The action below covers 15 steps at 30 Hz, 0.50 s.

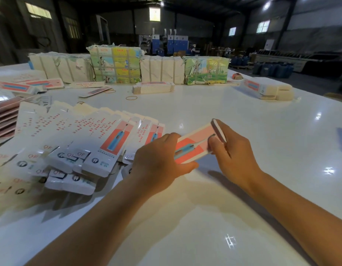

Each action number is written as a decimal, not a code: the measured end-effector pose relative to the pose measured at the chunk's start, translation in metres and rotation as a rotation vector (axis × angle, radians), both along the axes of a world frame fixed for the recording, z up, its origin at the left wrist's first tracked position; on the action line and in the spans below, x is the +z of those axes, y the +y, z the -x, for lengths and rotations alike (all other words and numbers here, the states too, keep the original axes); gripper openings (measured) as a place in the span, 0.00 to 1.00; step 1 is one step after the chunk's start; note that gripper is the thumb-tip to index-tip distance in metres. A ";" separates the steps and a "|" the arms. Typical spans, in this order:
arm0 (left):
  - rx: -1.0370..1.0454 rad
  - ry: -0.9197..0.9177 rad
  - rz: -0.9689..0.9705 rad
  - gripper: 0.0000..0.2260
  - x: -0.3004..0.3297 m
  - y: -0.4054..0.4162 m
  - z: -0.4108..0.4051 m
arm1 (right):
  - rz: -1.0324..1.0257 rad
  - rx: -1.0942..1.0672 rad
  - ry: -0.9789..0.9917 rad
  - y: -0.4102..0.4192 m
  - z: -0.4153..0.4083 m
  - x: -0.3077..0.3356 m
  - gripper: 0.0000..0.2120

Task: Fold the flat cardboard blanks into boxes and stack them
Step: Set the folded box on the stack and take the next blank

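Both hands hold one box (pixel 195 145) just above the white desk (pixel 224 112); the left hand (pixel 160 160) grips its near end, fingers curled round it; the right hand (pixel 233 148) pinches the far end, where a flap (pixel 218 129) stands up; left of them a fanned heap of blanks (pixel 74 143) lies on the desk; a small stack (pixel 153 87) sits further back, before wrapped bundles (pixel 116 64); rubber bands (pixel 131 97) lie nearby.

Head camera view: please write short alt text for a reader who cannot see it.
Both hands hold one pink toothbrush box above a white table: left hand grips its near end, right hand its far end. Printed flat blanks lie fanned at left.
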<state>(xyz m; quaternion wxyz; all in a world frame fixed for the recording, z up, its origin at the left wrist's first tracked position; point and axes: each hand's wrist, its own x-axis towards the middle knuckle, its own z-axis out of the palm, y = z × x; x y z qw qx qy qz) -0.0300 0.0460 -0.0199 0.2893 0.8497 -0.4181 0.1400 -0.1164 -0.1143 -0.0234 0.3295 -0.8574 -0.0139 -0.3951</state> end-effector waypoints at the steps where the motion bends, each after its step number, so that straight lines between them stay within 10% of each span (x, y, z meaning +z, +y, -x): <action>1: 0.001 -0.013 0.006 0.25 0.000 0.001 0.000 | 0.033 0.008 0.007 0.000 0.001 0.000 0.05; 7: 0.016 -0.127 0.071 0.28 0.001 0.004 -0.001 | -0.551 0.247 -0.006 0.003 -0.004 0.006 0.20; 15: -0.009 -0.202 0.095 0.28 -0.001 0.005 -0.003 | -0.568 0.234 -0.010 -0.003 -0.001 0.006 0.17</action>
